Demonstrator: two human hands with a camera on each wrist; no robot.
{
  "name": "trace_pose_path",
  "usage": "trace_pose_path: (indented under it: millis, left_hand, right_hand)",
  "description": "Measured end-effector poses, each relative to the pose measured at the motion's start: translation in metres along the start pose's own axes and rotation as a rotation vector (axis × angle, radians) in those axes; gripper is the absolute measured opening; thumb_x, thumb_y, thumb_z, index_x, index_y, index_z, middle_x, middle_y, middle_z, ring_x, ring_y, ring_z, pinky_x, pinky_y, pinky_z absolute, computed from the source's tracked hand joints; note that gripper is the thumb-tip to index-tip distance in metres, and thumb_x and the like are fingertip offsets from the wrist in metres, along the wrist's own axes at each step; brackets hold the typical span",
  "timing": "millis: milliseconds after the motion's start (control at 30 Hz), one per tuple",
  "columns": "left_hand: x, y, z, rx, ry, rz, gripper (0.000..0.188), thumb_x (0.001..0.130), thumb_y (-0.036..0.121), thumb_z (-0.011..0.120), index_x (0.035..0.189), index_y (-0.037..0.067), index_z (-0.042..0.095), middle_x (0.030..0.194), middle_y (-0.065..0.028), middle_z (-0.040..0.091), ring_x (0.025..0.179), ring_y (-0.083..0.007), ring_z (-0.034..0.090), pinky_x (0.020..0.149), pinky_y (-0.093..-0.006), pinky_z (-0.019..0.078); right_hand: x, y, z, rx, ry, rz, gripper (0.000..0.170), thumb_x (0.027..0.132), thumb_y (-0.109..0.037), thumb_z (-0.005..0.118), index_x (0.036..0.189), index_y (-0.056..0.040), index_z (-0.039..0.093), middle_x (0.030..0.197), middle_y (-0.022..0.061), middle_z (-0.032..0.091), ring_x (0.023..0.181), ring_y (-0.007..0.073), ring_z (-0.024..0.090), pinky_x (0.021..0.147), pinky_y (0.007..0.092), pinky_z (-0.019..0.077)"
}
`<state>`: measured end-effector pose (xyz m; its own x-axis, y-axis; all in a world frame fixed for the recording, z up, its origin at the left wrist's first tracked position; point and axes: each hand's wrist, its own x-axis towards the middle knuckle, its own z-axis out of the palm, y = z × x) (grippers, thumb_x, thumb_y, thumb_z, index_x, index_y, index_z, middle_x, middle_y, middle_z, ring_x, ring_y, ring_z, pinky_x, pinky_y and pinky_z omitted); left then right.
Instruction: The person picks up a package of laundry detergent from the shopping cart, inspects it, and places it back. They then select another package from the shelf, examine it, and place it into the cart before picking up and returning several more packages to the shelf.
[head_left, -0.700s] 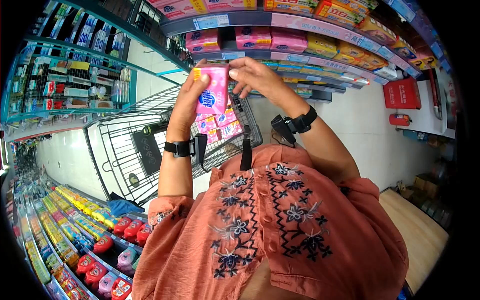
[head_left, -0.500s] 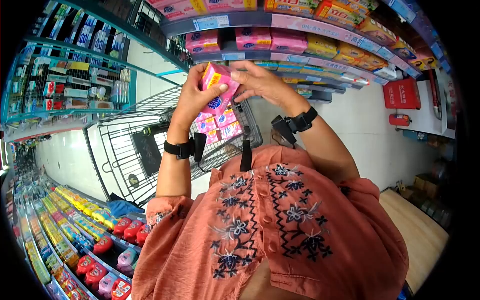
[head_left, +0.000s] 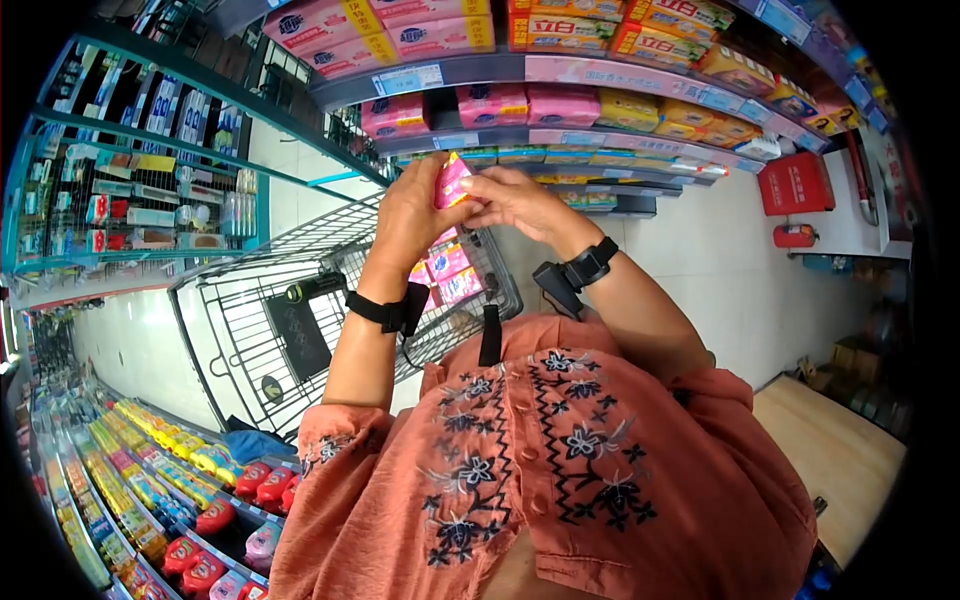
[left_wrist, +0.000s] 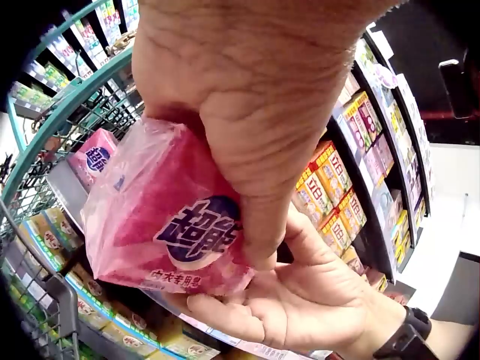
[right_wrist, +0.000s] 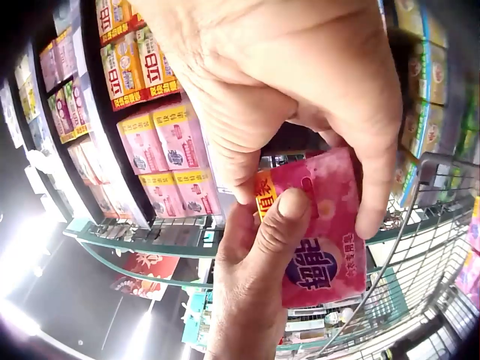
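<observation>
A pink wrapped pack with blue lettering (head_left: 452,182) is held up between both hands, over the cart's far end. My left hand (head_left: 408,212) grips it, thumb across its face, as the right wrist view shows at the pack (right_wrist: 324,259). My right hand (head_left: 520,205) holds the pack's other side with thumb and fingers, seen in the right wrist view (right_wrist: 300,97). In the left wrist view the pack's lettered side (left_wrist: 169,217) faces the camera, with the right hand's fingers (left_wrist: 247,315) along its lower edge.
Below the hands, several pink packs (head_left: 447,262) lie in a wire shopping cart (head_left: 240,330). Shelves of pink and orange packs (head_left: 590,95) stand ahead. Bottles fill a shelf (head_left: 190,500) at lower left. A red box (head_left: 797,184) and extinguisher (head_left: 795,236) are at right.
The pack has been turned and tilted between the hands and now stands more edge-on. Both hands have moved slightly down, and the left hand covers more of it. The view has shifted slightly.
</observation>
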<state>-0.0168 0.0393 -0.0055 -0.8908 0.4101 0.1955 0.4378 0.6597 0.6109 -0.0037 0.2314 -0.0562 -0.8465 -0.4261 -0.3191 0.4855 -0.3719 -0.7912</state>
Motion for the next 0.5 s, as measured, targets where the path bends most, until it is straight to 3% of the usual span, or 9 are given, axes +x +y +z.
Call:
trace_pose_path:
  millis: [100,200,233,300,500]
  left_hand:
    - [0.005,-0.008,0.004,-0.024,-0.062,0.051,0.074,0.075,0.039,0.083,0.133,0.003,0.054,0.113,-0.0197,0.062,0.106,-0.0385,0.061,0.09,-0.0445,0.0496]
    - [0.017,-0.041,0.011,-0.103,0.119,0.05,0.074,0.081,0.039,0.08,0.137,0.001,0.05,0.12,-0.0226,0.058,0.109,-0.0384,0.059,0.092,-0.0432,0.0484]
    - [0.025,-0.047,0.008,-0.127,0.157,-0.029,0.073,0.086,0.04,0.076,0.139,-0.002,0.047,0.127,-0.0255,0.052,0.11,-0.0387,0.058,0.093,-0.0422,0.0482]
    - [0.034,-0.066,0.003,-0.025,0.197,-0.142,0.07,0.09,0.038,0.071,0.141,-0.002,0.044,0.13,-0.0301,0.049,0.112,-0.0439,0.056,0.095,-0.0452,0.0476]
    - [0.067,-0.127,0.018,0.174,0.305,-0.145,0.072,0.088,0.034,0.072,0.142,-0.001,0.04,0.134,-0.0333,0.046,0.117,-0.0496,0.052,0.099,-0.0482,0.0468]
  right_hand:
    - [-0.002,0.003,-0.004,-0.033,0.045,-0.042,0.049,0.094,-0.038,0.068,0.122,0.0023,0.058,0.112,0.0129,0.065,0.102,0.0215,0.067,0.09,0.0375,0.057]
    - [-0.006,0.011,-0.014,0.061,0.16,-0.036,0.041,0.097,-0.033,0.064,0.119,0.0011,0.059,0.112,0.0123,0.066,0.102,0.0224,0.067,0.092,0.0398,0.0566]
    - [-0.008,0.011,-0.019,0.078,0.158,-0.045,0.04,0.097,-0.033,0.064,0.119,0.0006,0.059,0.113,0.0127,0.066,0.103,0.0228,0.067,0.093,0.0401,0.0562]
    - [-0.011,0.012,-0.028,0.115,0.156,-0.063,0.039,0.097,-0.032,0.064,0.118,-0.0004,0.06,0.114,0.0137,0.067,0.104,0.0235,0.067,0.094,0.0406,0.0555]
    - [-0.016,0.017,-0.046,0.107,0.164,-0.078,0.038,0.097,-0.031,0.064,0.119,-0.0009,0.06,0.115,0.0129,0.067,0.102,0.0217,0.067,0.092,0.0392,0.0562]
